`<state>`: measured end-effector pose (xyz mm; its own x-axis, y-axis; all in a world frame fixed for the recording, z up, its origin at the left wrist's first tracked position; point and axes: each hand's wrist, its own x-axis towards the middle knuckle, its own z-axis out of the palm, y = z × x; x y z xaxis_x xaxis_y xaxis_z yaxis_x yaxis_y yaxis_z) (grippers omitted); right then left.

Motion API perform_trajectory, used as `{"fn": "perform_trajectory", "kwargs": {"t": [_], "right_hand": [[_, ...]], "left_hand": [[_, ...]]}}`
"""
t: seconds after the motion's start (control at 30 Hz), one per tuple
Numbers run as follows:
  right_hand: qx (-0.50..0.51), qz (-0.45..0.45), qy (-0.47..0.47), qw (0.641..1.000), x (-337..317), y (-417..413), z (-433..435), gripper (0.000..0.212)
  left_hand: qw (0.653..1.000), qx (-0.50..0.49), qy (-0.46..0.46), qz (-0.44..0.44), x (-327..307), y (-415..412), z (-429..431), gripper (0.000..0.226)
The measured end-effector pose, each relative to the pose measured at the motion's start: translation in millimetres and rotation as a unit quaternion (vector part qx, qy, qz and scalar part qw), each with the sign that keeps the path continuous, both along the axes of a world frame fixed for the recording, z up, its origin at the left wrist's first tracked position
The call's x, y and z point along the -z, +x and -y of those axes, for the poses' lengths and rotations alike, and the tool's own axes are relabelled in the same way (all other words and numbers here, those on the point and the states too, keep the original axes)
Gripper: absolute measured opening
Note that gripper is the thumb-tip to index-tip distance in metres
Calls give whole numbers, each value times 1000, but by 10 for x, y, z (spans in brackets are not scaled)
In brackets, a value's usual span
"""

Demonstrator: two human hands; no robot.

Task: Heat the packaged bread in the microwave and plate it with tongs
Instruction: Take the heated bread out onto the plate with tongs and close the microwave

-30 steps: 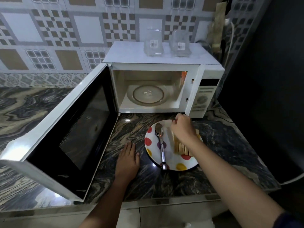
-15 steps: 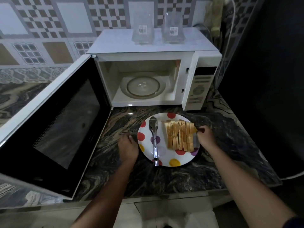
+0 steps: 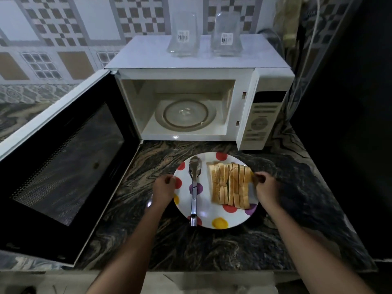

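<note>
So here's where we're at: the plate (image 3: 239,221) with the polka dots sits on the marble counter (image 3: 212,251) right in front of the microwave (image 3: 191,74). The bread (image 3: 230,185) is lined up on its right half, slices on edge, and the tongs (image 3: 193,187) lie loose on its left half. Our left hand (image 3: 164,188) has its fingers curled around the plate's left rim. Our right hand (image 3: 266,187) is curled at the right rim, touching the last slice (we honestly can't tell if it's pinching just the rim or some clear wrapper too).

What worries us:

- The tongs look like metal. If the whole plate goes in as is, we'd expect sparks. Take them off first.
- They're not held by anything, so any tilt on the lift and they slide off onto the counter, or knock into the bread.
- The slices only lean on each other. A jerky lift or a bump on the cavity's edge could fan them over the rim.
- The door (image 3: 63,162) is swung wide open on the left, close to our left arm, so it's easy to clip with an elbow.
- The plate looks about as wide as the turntable (image 3: 185,113). If it catches a wall it won't spin, and the bread heats unevenly.
</note>
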<state>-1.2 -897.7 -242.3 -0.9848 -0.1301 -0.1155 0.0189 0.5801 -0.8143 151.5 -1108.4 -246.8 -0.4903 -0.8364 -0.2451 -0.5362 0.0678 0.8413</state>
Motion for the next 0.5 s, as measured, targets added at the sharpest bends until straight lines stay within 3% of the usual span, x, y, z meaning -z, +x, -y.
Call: {"fn": "perform_trajectory", "kwargs": {"t": [0.2,0.33,0.5], "right_hand": [[18,3,-79,997,56,-13,45,25],[24,4,-138,990,70,0,45,24],[22,39,-209,977,40,-34,14,25]], "left_hand": [[990,-55,31,-127,47,-66,-180,14],[982,-73,63,-161,48,-135,-213,12],[974,-94,107,-177,76,-90,-301,30]]}}
